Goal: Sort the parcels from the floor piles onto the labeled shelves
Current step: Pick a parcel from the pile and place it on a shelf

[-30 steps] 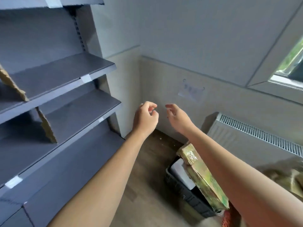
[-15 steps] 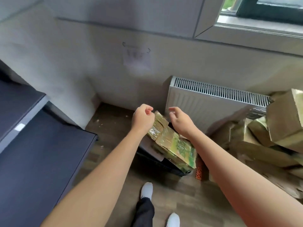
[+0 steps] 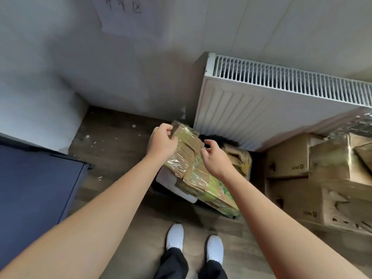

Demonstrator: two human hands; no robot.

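The small taped parcel point(image 3: 186, 151), brown card under shiny clear wrap, lay tilted on top of a pile on the floor point(image 3: 112, 141), in the corner where the wall meets the left end of the radiator point(image 3: 261, 109). Under it lay a larger parcel point(image 3: 209, 185) with green print, and under that a flat white item point(image 3: 174, 181); both sat in a dark crate point(image 3: 159, 190) whose near edge pointed toward the person's white shoes point(image 3: 174, 236).

The left hand point(image 3: 162, 141) was over the small parcel's left edge, its fingers curled at the far corner; whether they gripped the card or only hovered could not be told. The right hand point(image 3: 216, 157) hung just beside the parcel's right corner, fingers loosely bent and thumb apart, a wide grip with nothing in it.

To the right of the crate, brown cardboard boxes point(image 3: 291, 158) were stacked against the radiator's lower edge. At the left edge of the floor stood the dark blue shelf point(image 3: 30, 188), well apart from the pile. Pale crumbs point(image 3: 94, 144) dotted the floor between shelf and crate. A paper sheet point(image 3: 128, 15) with blurred writing hung on the wall above.
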